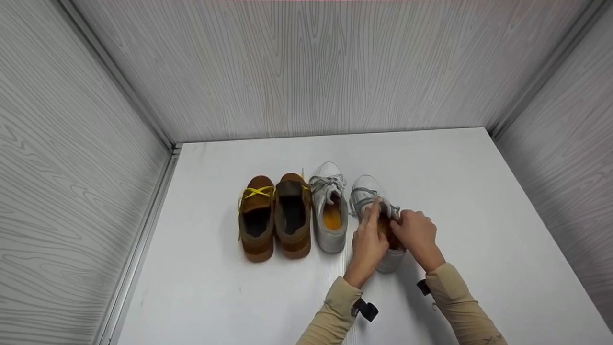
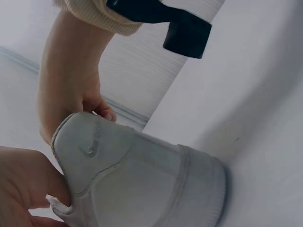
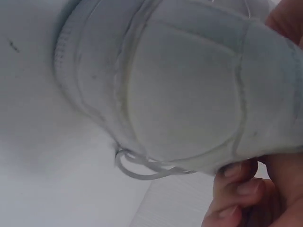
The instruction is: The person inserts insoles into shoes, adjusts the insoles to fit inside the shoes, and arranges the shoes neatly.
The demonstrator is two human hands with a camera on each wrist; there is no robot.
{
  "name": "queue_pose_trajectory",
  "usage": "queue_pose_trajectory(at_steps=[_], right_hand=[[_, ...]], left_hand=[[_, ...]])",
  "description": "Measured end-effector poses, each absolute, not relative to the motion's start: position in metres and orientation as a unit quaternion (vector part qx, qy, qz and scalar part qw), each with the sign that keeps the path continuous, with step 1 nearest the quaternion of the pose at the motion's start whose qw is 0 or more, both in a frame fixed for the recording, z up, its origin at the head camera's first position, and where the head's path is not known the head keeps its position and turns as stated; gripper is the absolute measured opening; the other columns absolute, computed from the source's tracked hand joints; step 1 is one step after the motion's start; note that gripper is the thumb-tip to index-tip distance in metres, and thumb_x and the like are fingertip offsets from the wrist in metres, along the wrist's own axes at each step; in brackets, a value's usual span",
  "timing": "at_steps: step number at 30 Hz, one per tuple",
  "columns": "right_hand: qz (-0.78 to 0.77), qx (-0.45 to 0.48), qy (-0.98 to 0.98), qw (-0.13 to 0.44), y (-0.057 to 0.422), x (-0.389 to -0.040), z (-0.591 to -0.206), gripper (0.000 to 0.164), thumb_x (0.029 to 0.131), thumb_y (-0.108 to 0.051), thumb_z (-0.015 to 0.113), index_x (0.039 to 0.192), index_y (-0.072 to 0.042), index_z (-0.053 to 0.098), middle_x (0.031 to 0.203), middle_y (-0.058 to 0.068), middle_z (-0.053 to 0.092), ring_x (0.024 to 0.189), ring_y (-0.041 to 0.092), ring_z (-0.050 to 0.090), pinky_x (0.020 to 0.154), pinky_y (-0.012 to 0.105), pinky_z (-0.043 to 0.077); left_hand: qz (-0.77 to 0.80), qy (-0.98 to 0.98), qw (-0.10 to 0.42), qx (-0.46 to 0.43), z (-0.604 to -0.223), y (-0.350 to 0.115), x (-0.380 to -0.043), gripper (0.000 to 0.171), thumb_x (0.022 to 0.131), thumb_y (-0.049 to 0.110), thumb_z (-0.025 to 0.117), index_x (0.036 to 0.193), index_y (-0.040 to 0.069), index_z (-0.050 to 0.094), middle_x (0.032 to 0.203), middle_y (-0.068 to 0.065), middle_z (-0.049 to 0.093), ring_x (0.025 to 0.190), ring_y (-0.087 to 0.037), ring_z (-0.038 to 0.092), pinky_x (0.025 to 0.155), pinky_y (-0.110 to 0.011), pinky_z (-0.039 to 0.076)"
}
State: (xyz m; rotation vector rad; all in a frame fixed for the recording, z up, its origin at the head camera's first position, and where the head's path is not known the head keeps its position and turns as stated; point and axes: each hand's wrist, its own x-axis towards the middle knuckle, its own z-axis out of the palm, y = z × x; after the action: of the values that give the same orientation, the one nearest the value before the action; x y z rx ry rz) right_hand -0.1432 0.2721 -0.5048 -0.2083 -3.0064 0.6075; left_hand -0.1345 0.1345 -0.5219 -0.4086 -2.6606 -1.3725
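Two white sneakers with grey laces and orange insoles stand side by side on the white table. Both hands are at the right white sneaker (image 1: 368, 183), which stands with its toe pointing away. My left hand (image 1: 371, 242) grips its collar from the left, with the index finger stretched toward the laces. On the opposite side, my right hand (image 1: 415, 234) holds the collar near the lace ends, fingers curled. Close up in the left wrist view is the pale heel of the sneaker (image 2: 132, 179). A lace loop (image 3: 137, 170) hangs beside the right fingers in the right wrist view.
The left white sneaker (image 1: 331, 242) stands just left of the held one. Beside it is a pair of brown shoes (image 1: 258, 247) with yellow laces. The white table (image 1: 201, 297) is bounded by wood-grain panels (image 1: 306, 72) at the back and both sides.
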Motion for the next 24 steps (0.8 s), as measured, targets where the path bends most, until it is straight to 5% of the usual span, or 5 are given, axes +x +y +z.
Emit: queue_pose_trajectory(at_steps=[6,13,19,24], right_hand=[[0.207,-0.082,-0.974,-0.030,0.279,-0.142,-0.515,0.032,0.093,-0.027,0.059,0.071,-0.004,0.056,0.064,0.011,0.056,0.055,0.028,0.054,0.048,0.045,0.044],[0.214,-0.096,-0.968,-0.092,0.279,-0.141,-0.516,0.039,0.098,-0.027,0.046,0.070,-0.003,0.057,0.070,0.014,0.060,0.060,0.029,0.056,0.054,0.049,0.048],[0.221,-0.096,-0.967,-0.086,0.280,-0.141,-0.518,0.036,0.098,-0.023,0.045,0.075,0.001,0.059,0.074,0.018,0.062,0.063,0.031,0.057,0.056,0.050,0.048],[0.235,-0.089,-0.967,-0.048,0.280,-0.142,-0.522,0.033,0.097,-0.019,0.047,0.073,0.000,0.058,0.074,0.020,0.063,0.061,0.033,0.058,0.054,0.051,0.048]], left_hand=[[-0.416,-0.899,0.072,-0.119,-0.527,0.137,-0.125,0.068,0.083,-0.002,0.067,0.146,-0.002,0.041,0.137,-0.023,0.054,0.082,-0.039,0.067,0.066,-0.045,0.053],[-0.412,-0.901,0.066,-0.115,-0.527,0.137,-0.126,0.064,0.083,-0.003,0.066,0.144,-0.003,0.045,0.133,-0.019,0.059,0.077,-0.036,0.067,0.063,-0.042,0.053],[-0.413,-0.901,0.070,-0.117,-0.527,0.137,-0.127,0.062,0.083,-0.003,0.063,0.142,-0.003,0.047,0.130,-0.018,0.061,0.078,-0.035,0.068,0.065,-0.041,0.054],[-0.400,-0.902,0.101,-0.125,-0.525,0.138,-0.134,0.053,0.079,-0.007,0.063,0.131,-0.004,0.055,0.108,-0.018,0.069,0.073,-0.035,0.068,0.062,-0.042,0.053]])
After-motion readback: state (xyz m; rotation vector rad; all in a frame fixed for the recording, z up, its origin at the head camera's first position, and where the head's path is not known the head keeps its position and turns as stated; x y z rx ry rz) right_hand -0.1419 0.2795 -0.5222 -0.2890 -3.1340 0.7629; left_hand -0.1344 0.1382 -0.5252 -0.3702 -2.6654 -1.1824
